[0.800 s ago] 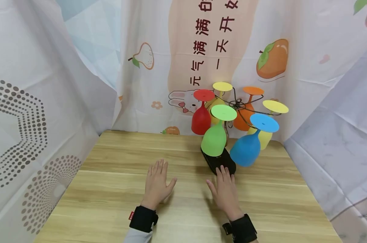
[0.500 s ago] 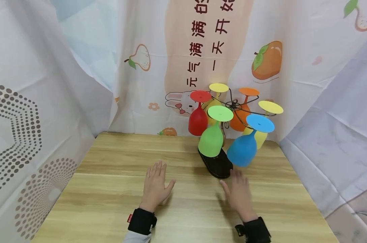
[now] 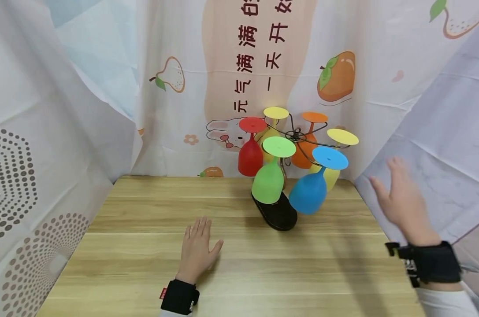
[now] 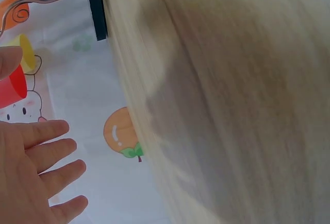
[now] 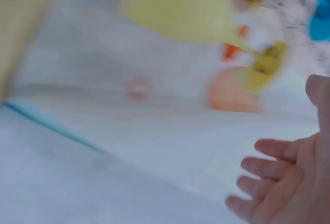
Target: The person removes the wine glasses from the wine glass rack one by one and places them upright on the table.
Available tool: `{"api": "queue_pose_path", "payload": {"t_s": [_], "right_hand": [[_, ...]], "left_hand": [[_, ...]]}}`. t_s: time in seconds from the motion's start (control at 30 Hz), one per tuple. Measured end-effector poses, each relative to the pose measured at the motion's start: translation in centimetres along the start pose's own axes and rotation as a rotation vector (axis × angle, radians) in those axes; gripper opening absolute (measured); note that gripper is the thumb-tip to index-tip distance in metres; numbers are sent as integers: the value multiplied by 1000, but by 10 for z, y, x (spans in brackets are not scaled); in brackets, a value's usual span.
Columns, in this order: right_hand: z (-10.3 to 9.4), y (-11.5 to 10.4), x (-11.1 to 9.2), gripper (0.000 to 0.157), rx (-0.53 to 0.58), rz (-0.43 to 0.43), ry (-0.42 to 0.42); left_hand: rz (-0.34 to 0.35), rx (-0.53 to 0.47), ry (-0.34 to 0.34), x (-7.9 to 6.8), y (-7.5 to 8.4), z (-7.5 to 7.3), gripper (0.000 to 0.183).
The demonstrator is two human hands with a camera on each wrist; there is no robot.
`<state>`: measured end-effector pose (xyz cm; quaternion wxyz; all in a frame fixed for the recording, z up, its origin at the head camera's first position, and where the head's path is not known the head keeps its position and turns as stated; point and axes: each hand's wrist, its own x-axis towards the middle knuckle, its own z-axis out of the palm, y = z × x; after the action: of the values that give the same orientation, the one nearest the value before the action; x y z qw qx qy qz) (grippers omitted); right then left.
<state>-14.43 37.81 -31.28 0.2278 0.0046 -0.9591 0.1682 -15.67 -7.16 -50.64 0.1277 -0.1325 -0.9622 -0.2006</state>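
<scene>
On the table stands a wire rack (image 3: pixel 296 134) on a black base (image 3: pixel 276 213), with several coloured plastic goblets hanging upside down from it. A green goblet (image 3: pixel 269 180) and a blue goblet (image 3: pixel 310 190) hang nearest, with a red goblet (image 3: pixel 250 156) to the left and orange and yellow ones behind. My left hand (image 3: pixel 196 252) is over the table left of the base, fingers straight, holding nothing. My right hand (image 3: pixel 406 204), slightly blurred, is raised right of the rack, its fingers extended and nothing in them. A yellow goblet (image 5: pixel 178 10) shows blurred in the right wrist view.
The wooden table (image 3: pixel 144 264) ends at a printed curtain (image 3: pixel 172 127) behind the rack. More cloth (image 3: pixel 441 158) hangs along the right side, behind my right hand. Both wrists wear black straps, the left strap (image 3: pixel 179 297) low over the table.
My right hand has left its place beside the black base, rising and swinging far to the right. The left hand stays nearly where it was. The view has shifted slightly.
</scene>
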Motion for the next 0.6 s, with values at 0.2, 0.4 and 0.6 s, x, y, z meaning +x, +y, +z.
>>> {"api": "queue_pose_path", "payload": {"t_s": [0.2, 0.4, 0.6], "right_hand": [[-46, -44, 36, 65, 53, -198, -70], [-44, -81, 62, 72, 39, -336, -277], [-24, -92, 61, 85, 28, -494, -348]], "left_hand": [[-2, -2, -7, 1, 1, -2, 69], [-7, -13, -17, 2, 1, -5, 71], [-4, 4, -44, 2, 0, -6, 71]]}}
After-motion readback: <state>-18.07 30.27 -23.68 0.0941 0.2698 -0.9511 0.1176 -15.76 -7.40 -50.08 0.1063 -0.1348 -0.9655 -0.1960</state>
